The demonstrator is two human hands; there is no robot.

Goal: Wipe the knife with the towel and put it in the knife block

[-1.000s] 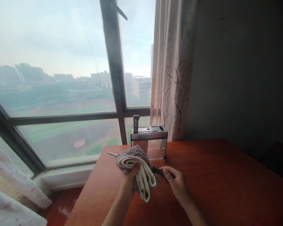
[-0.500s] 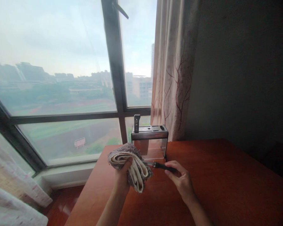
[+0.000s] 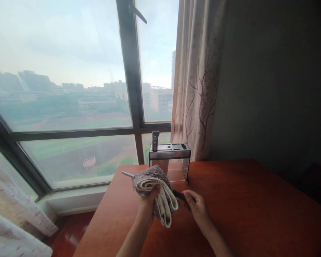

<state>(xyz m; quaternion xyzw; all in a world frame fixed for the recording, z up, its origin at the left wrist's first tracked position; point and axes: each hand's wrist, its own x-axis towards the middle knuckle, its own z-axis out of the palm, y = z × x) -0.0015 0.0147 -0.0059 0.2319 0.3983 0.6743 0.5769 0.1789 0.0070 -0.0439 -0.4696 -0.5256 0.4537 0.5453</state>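
A: Terry cloth, grey-brown on the outside and cream on the inside, folded thick: that towel (image 3: pixel 155 194) is bunched in the person's left hand (image 3: pixel 146 208), whose fingers are closed round it. It is wrapped over a slim knife (image 3: pixel 128 174) with a steel blade; only the pointed tip pokes out on the left of the folds.

B: And the right hand (image 3: pixel 196 208)?

A: Its fingers are pinched together on the knife's black handle (image 3: pixel 179 195), which comes out of the towel on the right. All of it hangs just above the red-brown wooden desk (image 3: pixel 243 207), toward the far left corner, near the window edge.

B: How would the knife handle?

A: Likely light and stiff, with a thin blade that looks sharp at the point. The smooth steel may be slippery, so the handle is the safe place to hold; the blade should be touched only through the cloth. The towel is soft and limp, thick enough to cushion the edge, and it grips best when gathered in a fistful as it is here.

B: Anything else on the desk?

A: A steel-topped knife block with clear walls (image 3: pixel 169 157) stands at the far edge, just behind the hands, one dark handle (image 3: pixel 155 140) upright in a slot. A patterned curtain (image 3: pixel 198 82) hangs beside it
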